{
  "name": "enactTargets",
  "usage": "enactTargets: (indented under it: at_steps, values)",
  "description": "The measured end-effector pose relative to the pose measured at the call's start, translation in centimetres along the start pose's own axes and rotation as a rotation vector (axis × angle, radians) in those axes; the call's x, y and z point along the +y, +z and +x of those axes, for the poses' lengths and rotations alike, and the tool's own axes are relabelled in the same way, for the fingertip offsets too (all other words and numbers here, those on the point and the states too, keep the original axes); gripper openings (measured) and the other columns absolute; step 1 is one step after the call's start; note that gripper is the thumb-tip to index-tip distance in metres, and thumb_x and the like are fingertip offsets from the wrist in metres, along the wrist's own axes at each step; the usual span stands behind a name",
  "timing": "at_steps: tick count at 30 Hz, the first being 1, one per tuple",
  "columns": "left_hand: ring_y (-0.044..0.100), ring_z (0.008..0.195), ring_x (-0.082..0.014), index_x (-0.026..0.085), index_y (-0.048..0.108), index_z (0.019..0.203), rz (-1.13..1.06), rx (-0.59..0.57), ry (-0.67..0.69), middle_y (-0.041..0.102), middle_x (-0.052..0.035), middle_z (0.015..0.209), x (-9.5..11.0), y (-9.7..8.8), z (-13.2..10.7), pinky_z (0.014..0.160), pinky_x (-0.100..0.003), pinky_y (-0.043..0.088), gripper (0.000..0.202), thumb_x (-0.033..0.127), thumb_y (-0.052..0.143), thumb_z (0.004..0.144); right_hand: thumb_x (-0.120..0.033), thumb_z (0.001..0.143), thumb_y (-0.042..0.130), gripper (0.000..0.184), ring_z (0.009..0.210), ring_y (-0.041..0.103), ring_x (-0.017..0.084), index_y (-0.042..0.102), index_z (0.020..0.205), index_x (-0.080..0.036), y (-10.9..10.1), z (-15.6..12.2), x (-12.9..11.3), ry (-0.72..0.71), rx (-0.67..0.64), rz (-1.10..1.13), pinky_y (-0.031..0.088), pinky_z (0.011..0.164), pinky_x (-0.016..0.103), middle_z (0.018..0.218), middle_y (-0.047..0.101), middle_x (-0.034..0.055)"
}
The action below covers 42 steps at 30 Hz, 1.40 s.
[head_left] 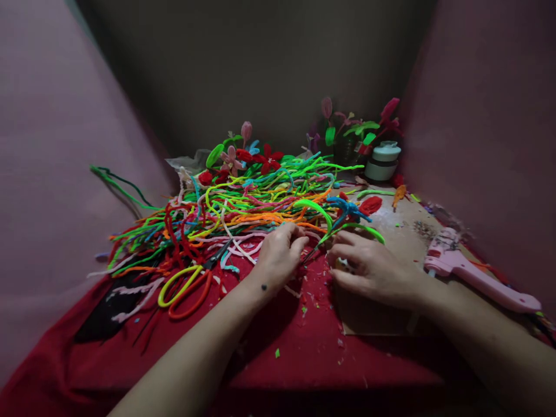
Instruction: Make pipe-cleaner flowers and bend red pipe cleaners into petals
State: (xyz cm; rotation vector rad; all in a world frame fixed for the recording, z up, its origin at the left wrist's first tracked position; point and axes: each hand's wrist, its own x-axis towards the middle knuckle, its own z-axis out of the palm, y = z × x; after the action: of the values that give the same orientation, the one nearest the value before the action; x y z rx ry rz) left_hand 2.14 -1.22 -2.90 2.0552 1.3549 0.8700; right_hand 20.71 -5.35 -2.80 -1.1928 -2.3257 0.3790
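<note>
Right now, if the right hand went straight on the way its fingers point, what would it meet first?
Going leftward, the right hand would probably meet the green stem between the hands first, then the left hand; their exact depth is unclear.

– I'm counting 1 left hand [281,249] and 1 right hand [365,263], so 2 are showing!
– And 2 curved green strips [319,207] are showing at them!
– I'm spotting 1 pair of scissors [209,264], 1 pink glue gun [486,284], 1 lidded jar [381,169]!
– 1 dark blue flower [345,208] is popping up, too!
– What are the heaped fuzzy stems [260,202] adding up to?
– They're tangling past counting, but I'm seeing well over 20!
</note>
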Motion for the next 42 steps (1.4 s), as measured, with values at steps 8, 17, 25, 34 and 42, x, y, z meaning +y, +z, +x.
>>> enactTargets:
  at_steps: [8,17,25,34,42]
  values:
    - [0.057,0.078,-0.0187,0.018,0.057,0.086,0.438,-0.12,0.13,0.061,-0.0045,0.086,-0.9,1.8,-0.3,0.068,-0.029,0.042,0.013,0.024,0.057,0.075,-0.034,0.081,0.053,0.021,0.086,0.051,0.022,0.066,0.078,-0.018,-0.1,0.2,0.3,0.016,-0.108,-0.153,0.039,0.078,0.038,0.086,0.058,0.0089]
    - [0.051,0.059,-0.0117,0.016,0.058,0.068,0.149,-0.02,0.097,0.058,0.0001,0.064,-0.1,1.3,-0.4,0.06,-0.023,0.038,0.013,0.014,0.049,0.076,-0.029,0.077,0.057,0.017,0.076,0.058,0.018,0.071,0.083,-0.021,0.4,0.9,0.7,0.306,0.178,0.525,0.043,0.068,0.031,0.085,0.067,0.005]
    - [0.048,0.061,-0.0096,0.014,0.06,0.071,-0.236,-0.134,0.085,0.056,0.0013,0.066,1.5,1.0,-1.4,0.059,-0.02,0.039,0.007,0.019,0.055,0.074,-0.03,0.068,0.07,0.018,0.054,0.046,0.01,0.059,0.064,-0.016,1.2,1.4,0.3,0.478,0.254,1.287,0.033,0.049,0.023,0.059,0.052,-0.0013]
    - [0.048,0.052,-0.0062,0.014,0.061,0.084,-0.562,-0.281,-0.037,0.059,0.0005,0.071,2.0,-0.4,-1.5,0.051,-0.019,0.041,0.012,0.017,0.055,0.074,-0.026,0.069,0.069,0.013,0.053,0.045,0.007,0.062,0.074,-0.017,1.2,1.3,0.3,0.464,0.198,1.344,0.033,0.048,0.02,0.062,0.054,-0.0023]
    - [0.055,0.072,-0.0111,0.014,0.063,0.074,-0.541,-0.23,0.072,0.061,-0.0011,0.074,2.2,-0.3,-1.5,0.069,-0.023,0.046,0.006,0.014,0.061,0.069,-0.026,0.064,0.071,0.014,0.054,0.051,0.008,0.062,0.07,-0.017,1.3,1.3,-0.1,0.48,0.143,1.404,0.04,0.052,0.021,0.064,0.058,-0.0016]
